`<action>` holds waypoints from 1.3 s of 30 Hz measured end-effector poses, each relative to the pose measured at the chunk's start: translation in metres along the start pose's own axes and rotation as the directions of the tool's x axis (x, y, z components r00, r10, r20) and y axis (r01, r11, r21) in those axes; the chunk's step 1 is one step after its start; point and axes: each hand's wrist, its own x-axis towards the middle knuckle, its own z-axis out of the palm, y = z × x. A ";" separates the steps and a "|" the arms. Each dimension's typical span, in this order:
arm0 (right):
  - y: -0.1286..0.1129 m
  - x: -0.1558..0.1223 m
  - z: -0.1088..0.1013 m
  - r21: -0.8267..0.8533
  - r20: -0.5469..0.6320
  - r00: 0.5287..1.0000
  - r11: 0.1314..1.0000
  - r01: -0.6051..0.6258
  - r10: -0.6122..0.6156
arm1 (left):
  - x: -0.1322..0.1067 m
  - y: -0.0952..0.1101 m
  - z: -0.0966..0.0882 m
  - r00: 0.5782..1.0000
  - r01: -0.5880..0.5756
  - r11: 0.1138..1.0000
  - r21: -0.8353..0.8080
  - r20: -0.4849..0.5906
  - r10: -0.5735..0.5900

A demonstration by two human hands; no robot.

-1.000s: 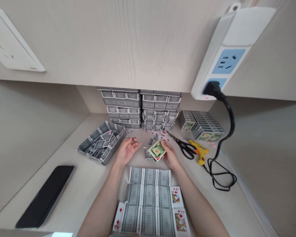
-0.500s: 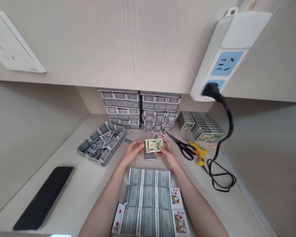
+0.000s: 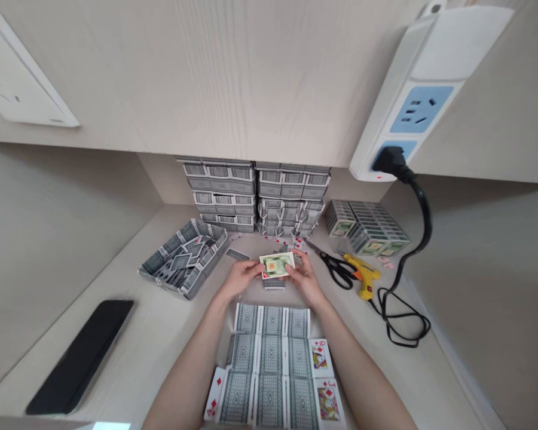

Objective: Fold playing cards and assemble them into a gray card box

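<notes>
Head view shows the green-faced card packet (image 3: 277, 264) between my two hands, partly covering a grey deck (image 3: 274, 285), and beyond the rows of cards (image 3: 272, 352). My right hand (image 3: 305, 279) pinches its right end, with the thumb on the face; my left hand (image 3: 241, 278) pinches the left end. I judge this step is two-handed handling; the next move calls for gentle, even pressure, so nothing slips.

Flat black slab (image 3: 81, 356) on desk (image 3: 155, 334) at left. Black plug (image 3: 391, 160) in white power strip (image 3: 424, 107). Scissors (image 3: 326, 258) just beside yellow glue gun (image 3: 364, 272).
</notes>
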 end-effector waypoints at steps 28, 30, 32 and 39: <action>0.005 0.001 -0.005 -0.094 -0.008 1.000 0.995 -0.030 0.029 | -0.001 -0.006 -0.016 0.999 0.012 0.988 -0.151 0.033 -0.007; -0.003 0.000 0.006 -0.228 -0.070 0.995 0.972 0.054 -0.072 | 0.000 -0.008 -0.016 0.999 0.035 0.961 -0.273 0.006 -0.035; -0.018 -0.001 0.020 -0.381 -0.144 0.954 0.904 0.192 -0.263 | 0.002 -0.010 -0.017 0.998 0.054 0.936 -0.348 0.001 -0.058; -0.019 -0.115 -0.034 -0.190 -0.104 0.988 0.977 0.095 -0.116 | 0.004 -0.011 -0.018 0.997 0.072 0.927 -0.368 0.032 -0.065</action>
